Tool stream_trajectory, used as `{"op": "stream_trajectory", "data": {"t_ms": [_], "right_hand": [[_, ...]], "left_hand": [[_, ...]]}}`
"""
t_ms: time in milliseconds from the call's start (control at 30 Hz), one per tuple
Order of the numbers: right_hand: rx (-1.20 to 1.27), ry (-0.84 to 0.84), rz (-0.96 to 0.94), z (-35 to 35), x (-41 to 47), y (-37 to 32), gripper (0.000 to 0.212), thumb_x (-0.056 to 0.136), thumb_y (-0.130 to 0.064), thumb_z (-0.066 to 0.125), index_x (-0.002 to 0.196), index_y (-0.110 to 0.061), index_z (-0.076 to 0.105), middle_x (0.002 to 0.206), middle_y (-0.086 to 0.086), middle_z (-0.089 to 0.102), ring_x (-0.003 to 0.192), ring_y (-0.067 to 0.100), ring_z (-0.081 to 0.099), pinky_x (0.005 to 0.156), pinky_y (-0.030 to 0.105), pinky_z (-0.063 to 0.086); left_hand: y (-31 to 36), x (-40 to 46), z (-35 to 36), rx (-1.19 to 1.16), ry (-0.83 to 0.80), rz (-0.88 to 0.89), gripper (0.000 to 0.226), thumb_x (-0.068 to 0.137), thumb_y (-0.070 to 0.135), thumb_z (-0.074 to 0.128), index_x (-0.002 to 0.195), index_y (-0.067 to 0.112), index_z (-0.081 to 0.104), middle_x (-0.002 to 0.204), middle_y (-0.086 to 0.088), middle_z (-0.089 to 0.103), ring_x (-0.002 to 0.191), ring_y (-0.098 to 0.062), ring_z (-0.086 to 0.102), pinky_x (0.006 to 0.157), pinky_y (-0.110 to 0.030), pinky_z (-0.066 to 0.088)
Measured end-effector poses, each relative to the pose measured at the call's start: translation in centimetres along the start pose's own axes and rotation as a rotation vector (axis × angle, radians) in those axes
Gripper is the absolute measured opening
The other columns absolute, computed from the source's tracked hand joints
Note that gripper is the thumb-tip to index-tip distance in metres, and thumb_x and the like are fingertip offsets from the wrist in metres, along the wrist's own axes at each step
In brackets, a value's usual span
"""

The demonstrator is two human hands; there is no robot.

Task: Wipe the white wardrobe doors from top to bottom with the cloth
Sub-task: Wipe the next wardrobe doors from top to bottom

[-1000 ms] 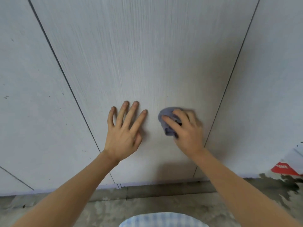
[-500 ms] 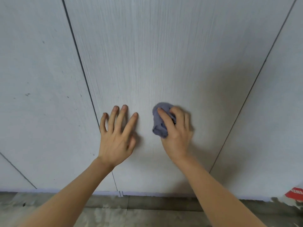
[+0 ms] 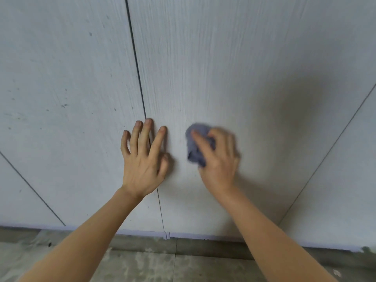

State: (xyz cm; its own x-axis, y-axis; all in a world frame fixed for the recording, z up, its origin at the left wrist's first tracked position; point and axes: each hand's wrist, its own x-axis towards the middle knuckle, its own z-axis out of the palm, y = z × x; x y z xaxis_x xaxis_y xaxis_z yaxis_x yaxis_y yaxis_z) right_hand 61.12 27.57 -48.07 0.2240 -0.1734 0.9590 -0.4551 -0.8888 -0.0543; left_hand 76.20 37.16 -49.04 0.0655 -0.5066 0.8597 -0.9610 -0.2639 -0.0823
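The white wardrobe doors (image 3: pixel 234 64) fill the view, with faint vertical grain and dark seams between panels. My right hand (image 3: pixel 218 159) grips a bunched grey-blue cloth (image 3: pixel 196 144) and holds it against the lower part of the middle door; the hand is blurred. My left hand (image 3: pixel 144 157) lies flat with fingers spread, straddling the seam (image 3: pixel 138 74) between the left and middle doors, just left of the cloth.
The door to the left (image 3: pixel 61 98) carries small dark specks. A second seam (image 3: pixel 335 143) runs diagonally at the right. Below the doors' bottom edge (image 3: pixel 166 235) lies a stained grey concrete floor (image 3: pixel 162 265).
The view has shifted so the doors' seams sit further right. Both hands now lie nearer the left seam, and the left hand has come onto it. The cloth stays low on the middle door.
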Motion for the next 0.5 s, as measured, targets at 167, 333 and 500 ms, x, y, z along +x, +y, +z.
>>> {"op": "stream_trajectory", "data": {"t_ms": [167, 333, 500], "right_hand": [[-0.042, -0.205, -0.237, 0.9, -4.4, -0.9, 0.031, 0.076, -0.005, 0.054, 0.094, -0.020, 0.073, 0.105, -0.001, 0.045, 0.086, 0.021, 0.045, 0.051, 0.025, 0.047], [-0.010, 0.056, -0.028, -0.4, 5.0, -1.1, 0.043, 0.072, -0.010, 0.055, 0.113, -0.020, 0.062, 0.109, 0.001, 0.040, 0.093, 0.024, 0.044, 0.059, 0.024, 0.039], [-0.035, 0.066, -0.048, 1.6, 3.9, -3.3, 0.044, 0.072, -0.009, 0.062, 0.115, -0.021, 0.061, 0.113, 0.003, 0.041, 0.092, 0.027, 0.041, 0.064, 0.028, 0.037]], "left_hand": [[-2.1, -0.1, -0.6, 0.026, 0.009, -0.029, 0.058, 0.086, 0.026, 0.043, 0.140, 0.007, 0.035, 0.148, -0.018, 0.022, 0.139, -0.035, 0.017, 0.108, -0.057, 0.019], [-3.6, -0.5, -0.8, 0.040, -0.002, -0.043, 0.058, 0.085, 0.027, 0.041, 0.140, 0.008, 0.033, 0.148, -0.017, 0.023, 0.137, -0.037, 0.019, 0.107, -0.058, 0.019], [-3.4, -0.8, -0.9, 0.015, -0.006, -0.082, 0.056, 0.086, 0.027, 0.040, 0.140, 0.011, 0.034, 0.147, -0.016, 0.025, 0.137, -0.037, 0.021, 0.106, -0.057, 0.020]]}}
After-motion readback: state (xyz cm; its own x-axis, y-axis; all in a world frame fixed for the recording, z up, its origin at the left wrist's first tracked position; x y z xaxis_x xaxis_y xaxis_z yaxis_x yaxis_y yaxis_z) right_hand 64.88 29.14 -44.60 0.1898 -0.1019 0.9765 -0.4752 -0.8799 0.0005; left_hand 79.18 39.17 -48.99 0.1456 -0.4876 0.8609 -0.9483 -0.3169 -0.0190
